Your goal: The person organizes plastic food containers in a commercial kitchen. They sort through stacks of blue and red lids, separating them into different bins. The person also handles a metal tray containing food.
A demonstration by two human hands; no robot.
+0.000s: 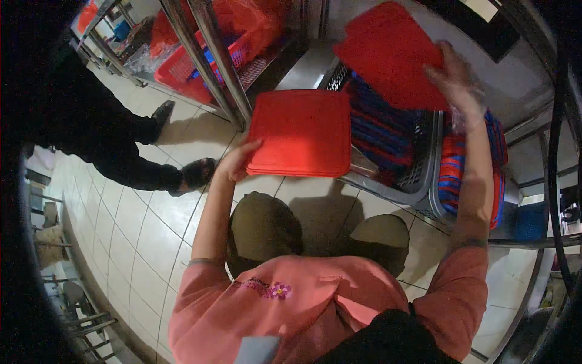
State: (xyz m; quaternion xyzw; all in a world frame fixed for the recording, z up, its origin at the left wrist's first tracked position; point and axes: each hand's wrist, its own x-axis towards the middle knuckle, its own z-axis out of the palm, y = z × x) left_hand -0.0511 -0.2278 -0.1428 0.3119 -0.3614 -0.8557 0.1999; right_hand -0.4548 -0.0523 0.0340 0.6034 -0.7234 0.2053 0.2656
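Observation:
My left hand [241, 159] grips the left edge of a short stack of flat red square plastic pieces [300, 132], held level above the floor before my knees. Up at the right, my right hand [454, 82] has hold of more flat red pieces [391, 54], tilted and fanned a little over a dark basket. The right hand is slightly blurred. Below these pieces, rows of red and blue flat pieces [377, 123] stand in the dark plastic basket [425, 168]. Beside it, a grey basket [436, 207] is filled with more red and blue pieces [452, 168], partly hidden by my right forearm.
Metal posts [227, 73] of a rack rise at the upper left of the red stack. Behind them is a pink-red basket [177, 68] with blue items and plastic bags. Another person's dark-trousered legs [118, 164] and shoes are on the tiled floor [150, 227] at left.

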